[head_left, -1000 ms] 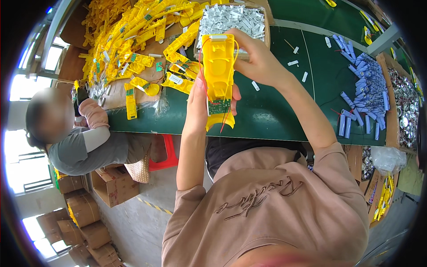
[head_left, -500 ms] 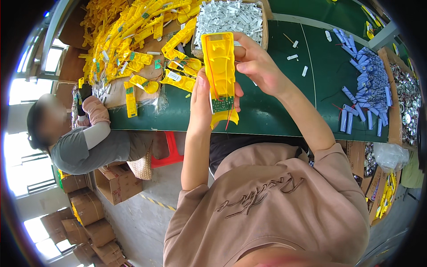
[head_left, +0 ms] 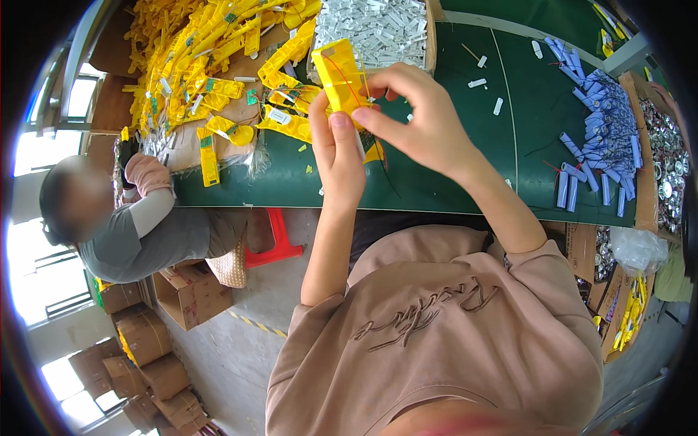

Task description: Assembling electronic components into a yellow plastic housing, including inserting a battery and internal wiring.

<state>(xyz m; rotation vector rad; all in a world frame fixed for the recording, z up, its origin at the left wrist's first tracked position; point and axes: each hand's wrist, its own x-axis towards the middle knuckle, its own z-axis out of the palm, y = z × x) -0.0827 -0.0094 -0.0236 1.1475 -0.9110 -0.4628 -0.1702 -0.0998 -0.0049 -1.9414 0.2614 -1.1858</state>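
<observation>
Nearest the camera, the person's two forearms rise from a tan sweatshirt toward the green counter (head_left: 451,174). The left hand (head_left: 340,156) is closed around the lower part of a yellow plastic casing (head_left: 340,73), thumb pressed up against its side. The right hand (head_left: 422,120) curls over from the other side, fingers bent and pinching the casing's lower edge, where a red wire runs along the yellow surface. The casing stands nearly upright, raised above the counter's near half, between both hands.

Just beyond and to the left lies a heap of yellow casings (head_left: 218,65), some with small green boards showing, spread over brown cardboard. Behind the held piece sits a tray of small silvery parts (head_left: 378,29). Far to the right, a pile of blue tubes (head_left: 607,134) lies well apart from the hands, with a few white bits scattered between. At the left, a co-worker in a grey top (head_left: 145,232) sits beside the counter's edge.
</observation>
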